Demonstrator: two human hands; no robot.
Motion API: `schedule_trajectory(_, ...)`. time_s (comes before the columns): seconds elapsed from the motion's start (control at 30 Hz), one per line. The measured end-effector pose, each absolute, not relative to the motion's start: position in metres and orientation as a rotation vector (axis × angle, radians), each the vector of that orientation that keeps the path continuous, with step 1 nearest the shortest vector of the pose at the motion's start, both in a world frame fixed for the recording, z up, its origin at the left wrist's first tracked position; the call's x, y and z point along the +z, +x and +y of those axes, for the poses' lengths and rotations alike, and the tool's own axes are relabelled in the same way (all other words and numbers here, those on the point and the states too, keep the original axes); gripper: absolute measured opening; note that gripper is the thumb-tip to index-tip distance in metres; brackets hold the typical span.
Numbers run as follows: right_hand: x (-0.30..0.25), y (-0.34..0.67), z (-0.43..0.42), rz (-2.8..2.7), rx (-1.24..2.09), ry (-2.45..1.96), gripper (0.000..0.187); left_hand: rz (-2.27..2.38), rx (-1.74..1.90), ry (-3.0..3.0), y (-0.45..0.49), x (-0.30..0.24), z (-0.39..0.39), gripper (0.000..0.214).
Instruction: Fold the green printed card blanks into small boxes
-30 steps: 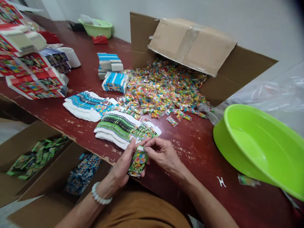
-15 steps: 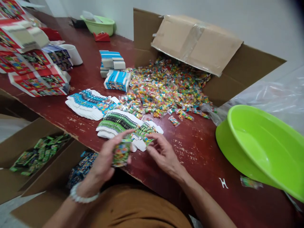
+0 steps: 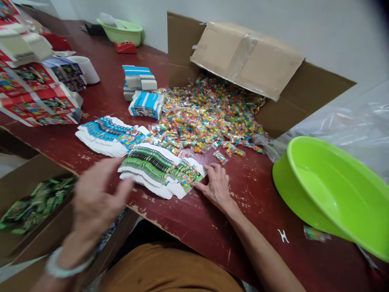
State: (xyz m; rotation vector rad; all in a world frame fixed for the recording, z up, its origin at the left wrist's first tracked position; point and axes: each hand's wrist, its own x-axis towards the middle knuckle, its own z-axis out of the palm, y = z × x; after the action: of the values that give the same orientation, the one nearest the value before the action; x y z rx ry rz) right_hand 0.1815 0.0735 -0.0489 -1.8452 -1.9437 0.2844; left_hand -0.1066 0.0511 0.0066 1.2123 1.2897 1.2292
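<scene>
My left hand [image 3: 97,198], blurred by motion, hangs over the table's front edge above the cartons. Its thumb and fingers look apart, and no packet shows between them. My right hand [image 3: 216,184] is at the right end of a fanned row of green printed flat boxes [image 3: 152,166]. Its thumb and fingertips grip the edge of the endmost flat box [image 3: 191,176]. Behind that row lies a similar fan of blue flat boxes [image 3: 111,134]. Small clear-wrapped candy packets [image 3: 203,117] are heaped just beyond both fans.
A tilted cardboard box [image 3: 246,56] spills the candy. A lime-green basin [image 3: 328,194] stands at right. Banded blue bundles [image 3: 146,104] and red box stacks [image 3: 39,101] are on the left. Below the table edge, a carton holds green filled boxes [image 3: 36,202]. A red tape dispenser [image 3: 125,48] stands behind.
My left hand has moved left and away from the fan; the small green box it held is gone from view. My right hand has come down onto the end of the green row.
</scene>
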Motion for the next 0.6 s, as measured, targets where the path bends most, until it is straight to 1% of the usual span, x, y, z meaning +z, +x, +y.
schedule_trajectory(0.03,-0.052,0.180,0.072,-1.892,0.301,-1.843,0.057,1.449,1.282,1.429,-0.089,-0.001,0.051,0.047)
schedule_trajectory(0.07,-0.054,0.180,0.072,-1.811,0.336,-1.832,0.055,1.548,1.258,1.685,-0.072,-0.008,0.051,0.047)
schedule_trajectory(0.13,-0.055,0.183,0.071,-1.591,0.511,-1.761,0.046,1.531,1.166,2.040,-0.040,-0.016,0.053,0.046)
schedule_trajectory(0.2,-0.049,0.189,0.071,-1.359,0.805,-1.598,0.037,1.415,1.111,2.114,-0.020,-0.015,0.055,0.049)
schedule_trajectory(0.27,-0.036,0.196,0.069,-1.220,1.079,-1.398,0.034,1.347,1.077,1.957,-0.013,-0.005,0.057,0.052)
schedule_trajectory(0.37,-0.009,0.203,0.064,-1.245,1.277,-1.206,0.030,1.112,0.804,1.487,-0.017,0.013,0.057,0.045)
schedule_trajectory(0.47,0.011,0.200,0.060,-1.349,1.355,-1.101,0.026,0.726,0.479,0.997,-0.018,0.020,0.053,0.040)
schedule_trajectory(0.53,0.016,0.194,0.058,-1.423,1.368,-1.057,0.020,0.572,0.440,0.779,-0.014,0.016,0.047,0.045)
schedule_trajectory(0.6,0.016,0.188,0.054,-1.509,1.226,-1.091,0.016,0.520,0.485,0.666,-0.009,0.009,0.042,0.049)
